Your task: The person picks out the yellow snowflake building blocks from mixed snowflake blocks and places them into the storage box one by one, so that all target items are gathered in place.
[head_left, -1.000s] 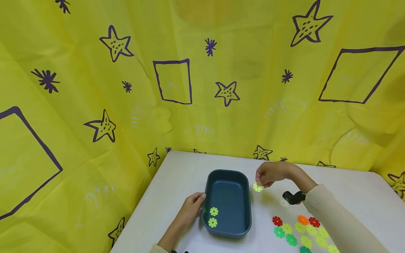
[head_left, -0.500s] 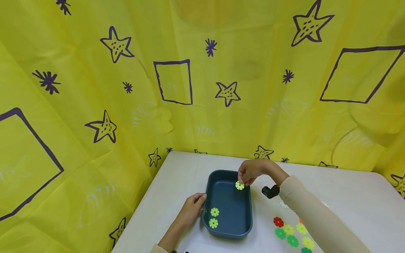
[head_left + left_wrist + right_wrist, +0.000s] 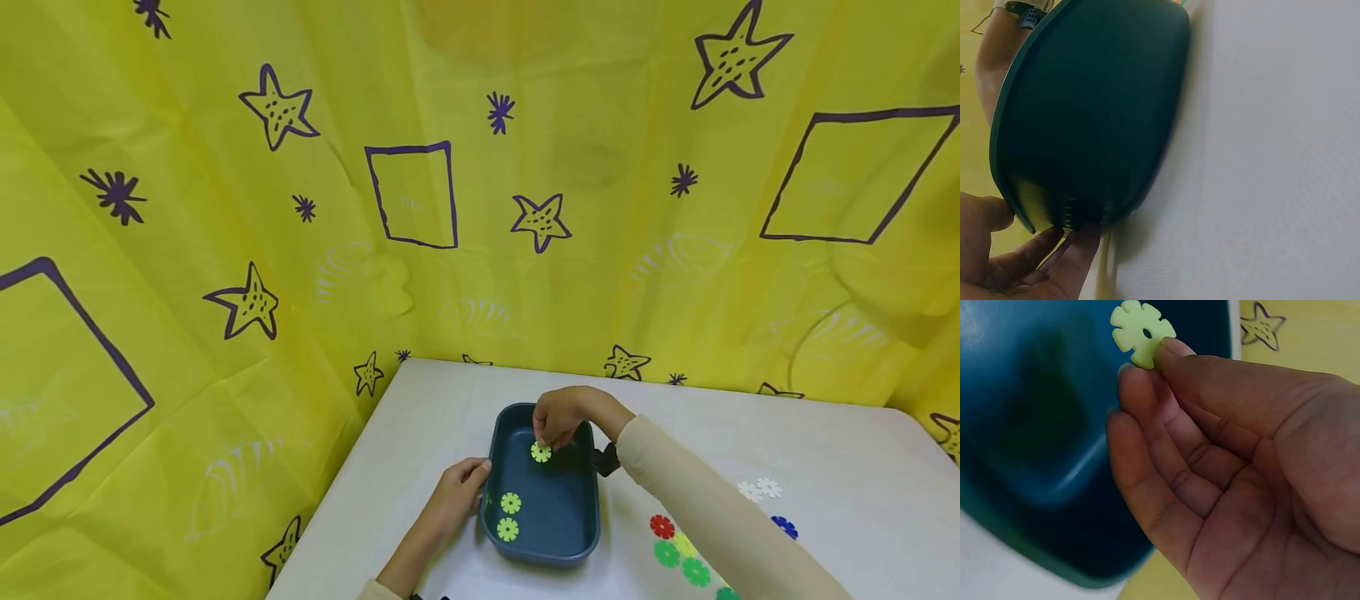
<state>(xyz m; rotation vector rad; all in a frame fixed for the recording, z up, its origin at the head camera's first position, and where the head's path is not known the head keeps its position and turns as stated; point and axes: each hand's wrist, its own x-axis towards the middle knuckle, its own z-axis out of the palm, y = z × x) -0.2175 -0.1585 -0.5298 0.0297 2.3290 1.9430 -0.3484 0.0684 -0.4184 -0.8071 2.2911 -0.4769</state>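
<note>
A dark blue-green plastic tub (image 3: 553,510) stands on the white table. My left hand (image 3: 456,490) holds its left side, thumb at the rim and fingers against the outer wall, as the left wrist view shows. My right hand (image 3: 557,418) is over the far end of the tub, pinching a pale yellow-green notched interlocking disc (image 3: 1127,339) between thumb and forefinger. Two like discs lie inside the tub near its left wall, one disc (image 3: 511,502) behind the other disc (image 3: 507,529).
Right of the tub lie a red disc (image 3: 662,527), green discs (image 3: 667,553) and a yellow disc (image 3: 685,545), partly covered by my right sleeve (image 3: 697,492). Beyond the sleeve are white discs (image 3: 768,487) and a blue disc (image 3: 784,527). A yellow patterned curtain (image 3: 480,275) hangs behind.
My right hand has carried the yellow-green disc leftward from beside the tub, across its right rim, to above its inside. My left hand has stayed at the tub's left side.
</note>
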